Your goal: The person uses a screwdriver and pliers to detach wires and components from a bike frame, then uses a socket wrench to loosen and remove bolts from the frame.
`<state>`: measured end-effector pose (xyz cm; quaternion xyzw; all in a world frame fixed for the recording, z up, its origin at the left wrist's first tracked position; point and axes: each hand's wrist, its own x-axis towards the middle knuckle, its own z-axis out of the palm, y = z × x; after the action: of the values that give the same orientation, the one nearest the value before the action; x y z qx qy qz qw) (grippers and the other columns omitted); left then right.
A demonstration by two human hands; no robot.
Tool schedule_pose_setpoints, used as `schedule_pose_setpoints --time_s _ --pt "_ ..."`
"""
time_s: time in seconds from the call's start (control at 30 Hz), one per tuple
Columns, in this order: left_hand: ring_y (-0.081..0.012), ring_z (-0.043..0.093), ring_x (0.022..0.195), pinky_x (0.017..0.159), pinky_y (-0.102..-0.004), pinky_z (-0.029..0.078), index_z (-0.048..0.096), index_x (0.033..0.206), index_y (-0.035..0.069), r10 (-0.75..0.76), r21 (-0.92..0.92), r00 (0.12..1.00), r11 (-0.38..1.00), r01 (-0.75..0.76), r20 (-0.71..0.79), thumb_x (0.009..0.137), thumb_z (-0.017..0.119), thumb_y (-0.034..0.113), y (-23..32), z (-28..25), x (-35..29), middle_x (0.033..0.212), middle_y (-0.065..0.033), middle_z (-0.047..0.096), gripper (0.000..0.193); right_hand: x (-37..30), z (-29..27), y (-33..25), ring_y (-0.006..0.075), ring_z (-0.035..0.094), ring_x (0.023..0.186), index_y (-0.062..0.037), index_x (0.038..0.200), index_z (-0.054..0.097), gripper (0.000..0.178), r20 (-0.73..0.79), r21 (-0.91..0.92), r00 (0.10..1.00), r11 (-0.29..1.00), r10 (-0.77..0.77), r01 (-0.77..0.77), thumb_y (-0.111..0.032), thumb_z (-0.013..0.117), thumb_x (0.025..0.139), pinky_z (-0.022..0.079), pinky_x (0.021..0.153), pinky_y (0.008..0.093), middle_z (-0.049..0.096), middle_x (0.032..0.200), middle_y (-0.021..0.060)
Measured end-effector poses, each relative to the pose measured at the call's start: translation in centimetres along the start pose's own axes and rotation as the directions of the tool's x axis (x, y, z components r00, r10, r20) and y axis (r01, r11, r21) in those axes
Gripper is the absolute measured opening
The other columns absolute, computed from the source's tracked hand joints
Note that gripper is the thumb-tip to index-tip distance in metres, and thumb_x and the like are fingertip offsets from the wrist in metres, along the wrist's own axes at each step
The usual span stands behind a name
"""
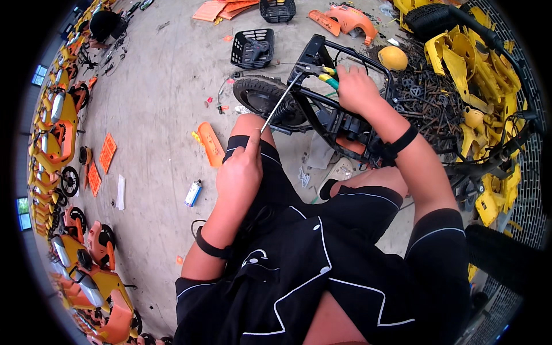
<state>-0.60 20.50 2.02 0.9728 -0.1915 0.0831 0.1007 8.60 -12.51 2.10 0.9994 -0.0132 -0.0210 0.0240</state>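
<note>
My left hand is closed around a screwdriver with a long metal shaft; its handle is hidden in the fist. The shaft slants up and away, its tip at the corner of a black scooter frame. In my closed right hand are pliers with green and yellow handles. Their dark jaws sit at the same corner, beside the screwdriver tip. Exactly what the jaws grip is too small to tell. The frame's black-tyred wheel lies to the left, beyond my knee.
Black baskets stand beyond the wheel. A heap of dark metal parts and yellow panels lies at right. On the floor are an orange panel and a spray can. Yellow and orange scooters line the left side.
</note>
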Motion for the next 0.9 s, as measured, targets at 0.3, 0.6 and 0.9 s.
schedule_pose_setpoints --time_s 0.3,0.6,0.9 --pt "-0.033 0.065 0.056 0.049 -0.0451 0.052 0.061 0.139 0.02 -0.018 -0.037 0.999 0.999 0.02 0.029 0.098 0.064 0.022 0.0 -0.1 0.3 0.069 -0.0123 0.061 0.041 5.7 1.5 5.9 0.0362 0.058 0.118 -0.0084 0.139 0.052 0.063 -0.12 -0.05 0.915 0.923 -0.384 0.381 -0.002 0.07 0.078 0.054 0.095 0.0458 0.06 0.12 0.0153" --pt "-0.0397 0.067 0.063 0.056 -0.0479 0.055 0.062 0.137 0.018 -0.066 -0.067 0.995 0.995 0.071 0.073 0.099 0.063 0.021 0.4 -0.9 0.5 0.075 -0.0174 0.066 0.037 3.0 1.6 4.0 0.0421 0.054 0.122 -0.0032 0.141 0.048 0.067 -0.072 0.113 0.971 0.966 -0.227 0.234 0.006 0.064 0.077 0.049 0.102 0.0462 0.056 0.126 0.0206" --pt "-0.0395 0.066 0.063 0.055 -0.0473 0.054 0.061 0.138 0.018 -0.056 -0.048 0.996 0.997 0.059 0.064 0.1 0.062 0.021 0.3 -0.6 0.5 0.076 -0.0174 0.066 0.038 0.9 1.1 1.4 0.0377 0.062 0.108 -0.002 0.121 0.054 0.041 -0.112 -0.039 0.987 0.993 -0.114 0.11 -0.004 0.067 0.083 0.057 0.089 0.0459 0.062 0.112 0.0215"
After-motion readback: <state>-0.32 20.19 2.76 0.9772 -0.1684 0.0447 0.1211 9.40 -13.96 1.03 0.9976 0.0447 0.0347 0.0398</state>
